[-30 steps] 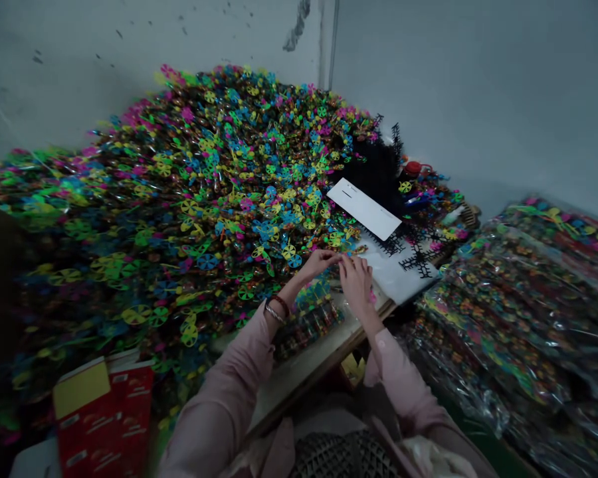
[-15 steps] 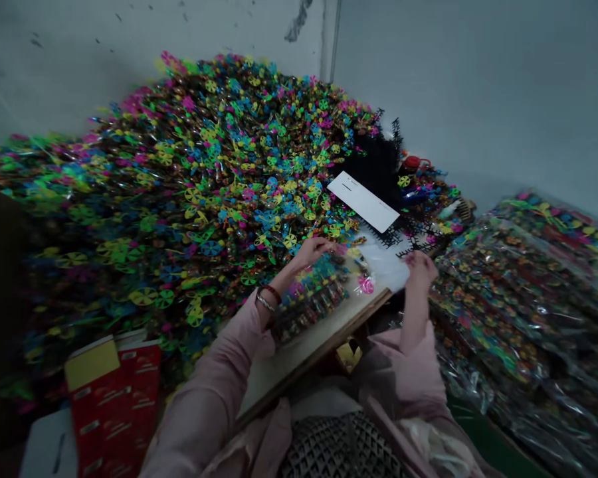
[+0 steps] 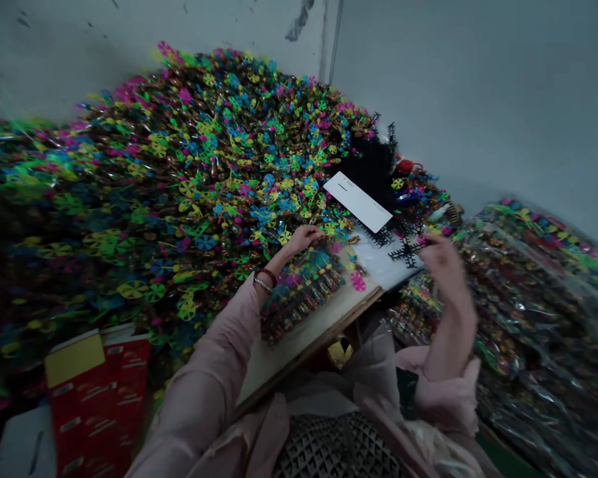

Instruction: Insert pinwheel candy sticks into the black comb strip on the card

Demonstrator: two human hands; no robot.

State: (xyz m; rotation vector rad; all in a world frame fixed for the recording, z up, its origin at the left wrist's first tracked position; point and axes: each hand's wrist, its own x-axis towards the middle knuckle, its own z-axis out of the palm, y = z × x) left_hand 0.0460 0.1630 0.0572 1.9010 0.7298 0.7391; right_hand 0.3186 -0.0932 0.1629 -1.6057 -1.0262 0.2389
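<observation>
My left hand (image 3: 305, 239), with a red and a pale bracelet at the wrist, is closed in a pinch at the upper edge of a clear plastic bag (image 3: 303, 289). A row of small toys with colourful tops shows through the film, lying on a pale board. My right hand (image 3: 442, 259) is raised off the board's right end, smeared by motion, so its fingers cannot be read. Nearest to it are black branching plastic pieces (image 3: 406, 252) on a white sheet (image 3: 376, 259). A pink wheel-shaped piece (image 3: 357, 281) lies at the board's right end.
A huge heap of toys with bright pinwheel tops (image 3: 194, 186) rises at the left and back. A white card (image 3: 357, 201) rests on black pieces. Filled clear bags (image 3: 518, 318) are piled at right. Red printed cards (image 3: 99, 405) stand lower left. The board's wooden edge (image 3: 309, 352) faces me.
My right hand has moved right and up, away from the black pieces at the white sheet. My left hand stays at the bag's upper edge. The view has shifted slightly.
</observation>
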